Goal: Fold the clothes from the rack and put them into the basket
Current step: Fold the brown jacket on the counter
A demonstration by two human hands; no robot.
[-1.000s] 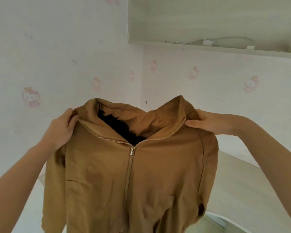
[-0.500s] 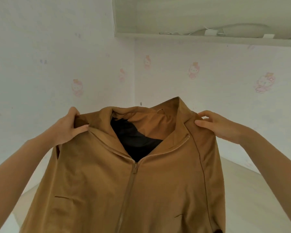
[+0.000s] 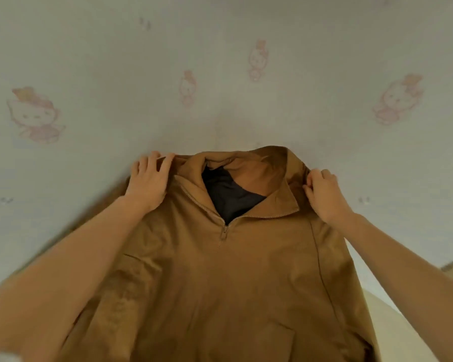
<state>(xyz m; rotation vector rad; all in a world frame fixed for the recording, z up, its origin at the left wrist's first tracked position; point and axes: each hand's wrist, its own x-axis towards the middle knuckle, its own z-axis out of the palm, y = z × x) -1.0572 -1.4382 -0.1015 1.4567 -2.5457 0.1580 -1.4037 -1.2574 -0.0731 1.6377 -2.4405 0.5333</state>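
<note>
The soft brown zip-up jacket (image 3: 236,270) is spread out w/ its collar far and its hem near, so it runs long toward the person. Left hand (image 3: 148,182) grips the left shoulder; right hand (image 3: 324,195) pinches the right shoulder. Both hands are about equally far, at the collar end.

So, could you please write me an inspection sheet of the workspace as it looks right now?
Surface: pale surface at lower right, partly covered by the jacket.
Job's things: brown zip jacket, front facing the camera, zip closed up to the open collar, dark lining showing; rack and basket not in view.
Clutter: nothing seen.
Grippers: left hand grips one shoulder, right hand grips the other.
Cables: nothing seen.
Surroundings: pale wallpaper with pink cartoon figures.
</note>
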